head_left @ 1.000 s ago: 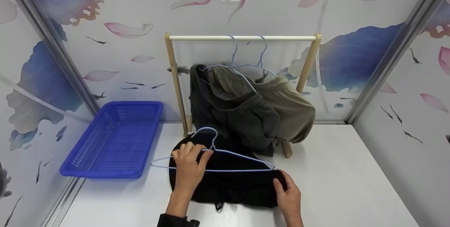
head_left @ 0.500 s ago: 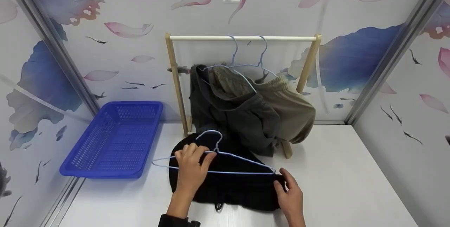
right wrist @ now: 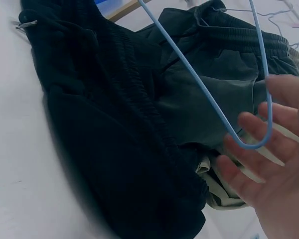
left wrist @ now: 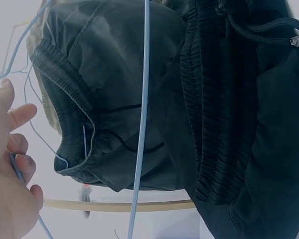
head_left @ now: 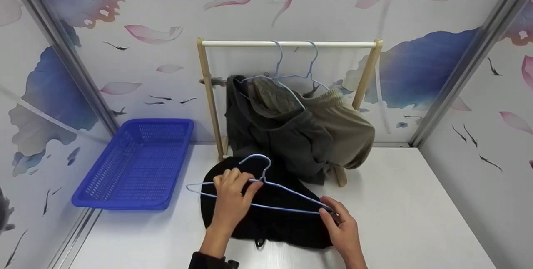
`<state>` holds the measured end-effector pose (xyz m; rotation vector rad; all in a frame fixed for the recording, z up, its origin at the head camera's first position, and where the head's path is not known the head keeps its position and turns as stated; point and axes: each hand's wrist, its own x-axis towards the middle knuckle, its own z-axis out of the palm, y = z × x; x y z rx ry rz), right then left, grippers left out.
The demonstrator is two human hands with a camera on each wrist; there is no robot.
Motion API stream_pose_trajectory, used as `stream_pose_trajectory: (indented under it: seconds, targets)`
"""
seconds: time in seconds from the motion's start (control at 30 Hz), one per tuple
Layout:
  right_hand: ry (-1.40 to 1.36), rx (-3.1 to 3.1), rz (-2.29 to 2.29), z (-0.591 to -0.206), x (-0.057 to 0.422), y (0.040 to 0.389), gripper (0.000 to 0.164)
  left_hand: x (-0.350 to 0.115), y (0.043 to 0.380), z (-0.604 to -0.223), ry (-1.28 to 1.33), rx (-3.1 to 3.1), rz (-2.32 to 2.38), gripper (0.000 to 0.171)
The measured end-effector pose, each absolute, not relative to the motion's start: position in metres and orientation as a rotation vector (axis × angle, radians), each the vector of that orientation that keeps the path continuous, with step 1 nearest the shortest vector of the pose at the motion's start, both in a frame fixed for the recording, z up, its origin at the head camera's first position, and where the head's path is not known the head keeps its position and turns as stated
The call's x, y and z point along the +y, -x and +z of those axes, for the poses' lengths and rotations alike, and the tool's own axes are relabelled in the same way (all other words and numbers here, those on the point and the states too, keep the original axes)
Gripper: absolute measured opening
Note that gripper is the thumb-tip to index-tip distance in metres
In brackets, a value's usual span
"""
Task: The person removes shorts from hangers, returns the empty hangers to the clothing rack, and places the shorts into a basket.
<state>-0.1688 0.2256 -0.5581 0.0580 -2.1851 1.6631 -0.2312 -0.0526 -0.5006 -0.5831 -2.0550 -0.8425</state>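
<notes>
In the head view, the left hand (head_left: 233, 194) is grasping a light blue hanger (head_left: 287, 209) just beside its hook, at the lower centre of the frame. The right hand (head_left: 341, 225) is touching the hanger's end at the lower right of centre, thumb in front; whether its grip is tightening on the wire, I cannot tell. The hanger is sitting over a black garment (head_left: 287, 231) that is lying on the counter (head_left: 404, 206). Behind, a dark grey garment (head_left: 275, 131) and a beige garment (head_left: 349, 131) are hanging from a rack (head_left: 349, 45), and a blue basket (head_left: 141, 173) is standing at the left.

In the left wrist view, the left hand's fingers are curling round the wire at the left edge; the hanger's bar is running down the centre, and the black garment is filling the right.

In the right wrist view, the hanger's rounded end is crossing the right hand's spread fingers at the right, while the black garment is stretching from upper left to bottom centre.
</notes>
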Motion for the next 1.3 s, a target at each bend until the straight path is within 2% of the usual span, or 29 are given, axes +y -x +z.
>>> stream_pose_trajectory:
  seconds: [0.23,0.57,0.73,1.03,1.3]
  targets:
    - [-0.112,-2.236,1.919,-0.5559,0.2266,0.1676,0.024,-0.0501,0.2325,-0.5006,0.619,-2.052,-0.851,0.027]
    - [-0.161,-2.364,2.165,-0.5556,0.2301,0.1671,0.036,-0.0511,0.2334,-0.4980,0.648,-2.074,-0.833,0.025]
    - [-0.215,-2.470,2.191,-0.5573,0.2325,0.1667,0.042,-0.0524,0.2337,-0.4972,0.660,-2.088,-0.838,0.026]
    - [-0.199,-2.399,2.126,-0.5564,0.2279,0.1657,0.040,-0.0521,0.2347,-0.4985,0.649,-2.100,-0.864,0.018]
    - [-0.140,-2.366,2.000,-0.5585,0.2261,0.1643,0.033,-0.0526,0.2341,-0.5044,0.631,-2.123,-0.868,0.031]
